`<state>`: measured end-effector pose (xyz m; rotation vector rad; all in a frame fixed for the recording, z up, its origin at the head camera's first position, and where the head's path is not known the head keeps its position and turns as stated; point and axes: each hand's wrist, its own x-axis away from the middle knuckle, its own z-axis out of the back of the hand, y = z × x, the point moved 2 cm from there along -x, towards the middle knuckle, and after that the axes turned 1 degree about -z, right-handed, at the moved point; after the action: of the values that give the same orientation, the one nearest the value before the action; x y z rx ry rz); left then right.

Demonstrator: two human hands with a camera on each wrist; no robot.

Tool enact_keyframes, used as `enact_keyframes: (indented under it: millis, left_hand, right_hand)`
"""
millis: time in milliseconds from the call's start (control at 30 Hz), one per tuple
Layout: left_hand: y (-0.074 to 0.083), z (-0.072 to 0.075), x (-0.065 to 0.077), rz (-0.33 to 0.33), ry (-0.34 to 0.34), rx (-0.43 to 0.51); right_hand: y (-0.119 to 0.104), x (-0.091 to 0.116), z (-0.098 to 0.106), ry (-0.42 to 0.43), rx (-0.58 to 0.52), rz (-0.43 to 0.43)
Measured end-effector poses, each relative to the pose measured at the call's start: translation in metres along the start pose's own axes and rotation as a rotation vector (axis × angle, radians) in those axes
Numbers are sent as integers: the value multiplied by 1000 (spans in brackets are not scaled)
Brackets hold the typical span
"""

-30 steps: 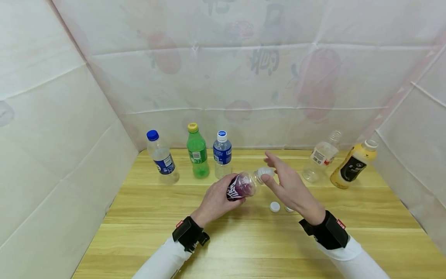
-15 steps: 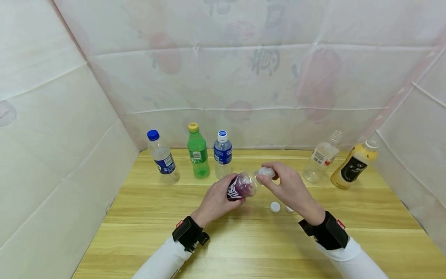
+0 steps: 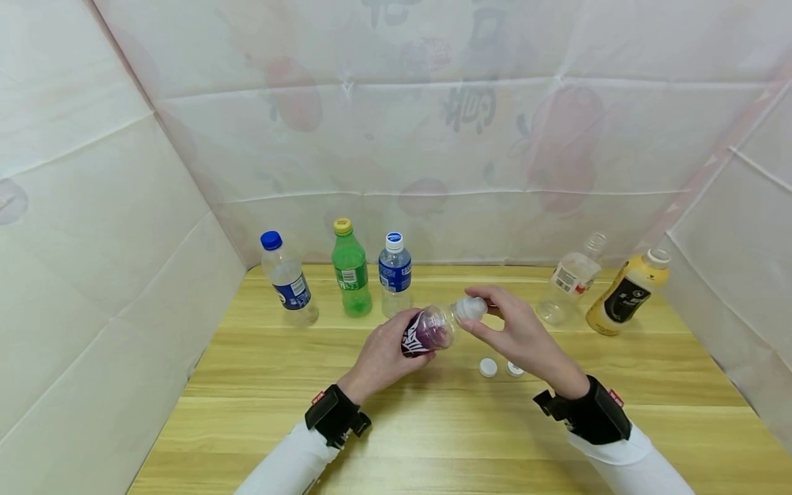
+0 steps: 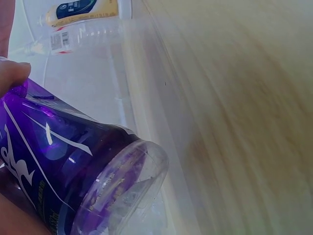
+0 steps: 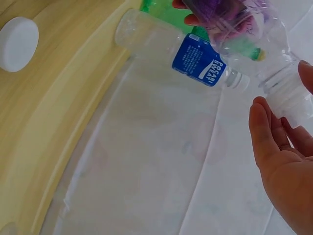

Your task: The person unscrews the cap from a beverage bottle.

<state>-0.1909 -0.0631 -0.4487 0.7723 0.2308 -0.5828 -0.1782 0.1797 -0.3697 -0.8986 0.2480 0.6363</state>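
A clear plastic bottle with a purple-and-black label (image 3: 427, 333) lies tilted above the table, its neck toward the right. My left hand (image 3: 385, 350) grips it round the label; in the left wrist view the clear base of the bottle (image 4: 132, 191) points away from the hand. On the neck sits a translucent white cap (image 3: 471, 309). The thumb and fingers of my right hand (image 3: 520, 337) stand on either side of this cap, fingertips at its edge. Below the right hand, two loose white caps (image 3: 488, 368) lie on the table.
A blue-capped bottle (image 3: 291, 289), a green bottle (image 3: 350, 271) and a blue-labelled bottle (image 3: 395, 271) stand at the back left. An uncapped clear bottle (image 3: 569, 278) and a yellow bottle (image 3: 628, 292) stand at the right. White sheeting (image 3: 383, 151) encloses the wooden table (image 3: 421, 440).
My right hand's raised fingers came down round the cap, then turned with the wrist, so more of the cap shows. The left hand and bottle have stayed almost still.
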Motion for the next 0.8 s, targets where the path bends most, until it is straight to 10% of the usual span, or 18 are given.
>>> enact_keyframes:
  millis: [333,800]
  left_hand:
    - [0,1,1,9,0,15]
    - [-1,2,1,11,3,13]
  right_hand:
    - [6,9,13,5,-16,5]
    - [33,41,32,10,385,-12]
